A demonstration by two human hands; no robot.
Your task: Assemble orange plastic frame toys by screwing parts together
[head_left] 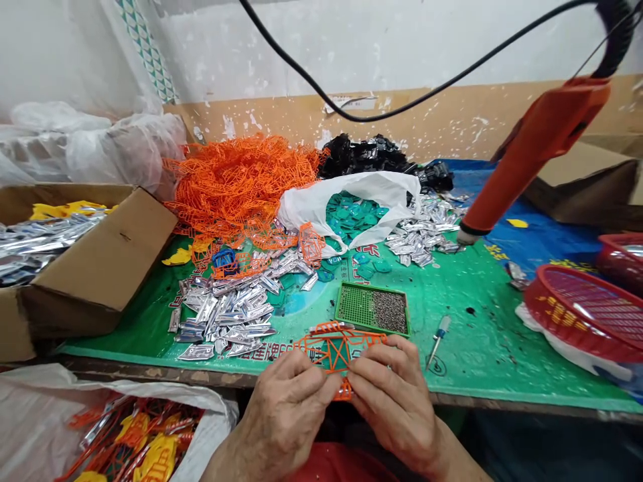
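Both my hands are at the table's near edge. My left hand [286,408] and my right hand [394,398] grip an orange plastic lattice frame [337,349] between them, with a teal piece showing inside it. Just beyond the frame lies a green perforated tray [372,308] holding a patch of small dark bits. A small screwdriver [438,340] rests to the right of my right hand. Left of my left hand spreads a pile of silver foil-like pieces [221,314].
A heap of orange lattice [241,181] and a white bag of teal pieces [351,207] lie at the back of the green-topped table [482,348]. An orange heat gun [537,147] hangs at right above red baskets [587,314]. A cardboard box [100,254] stands left, above a white sack [135,435].
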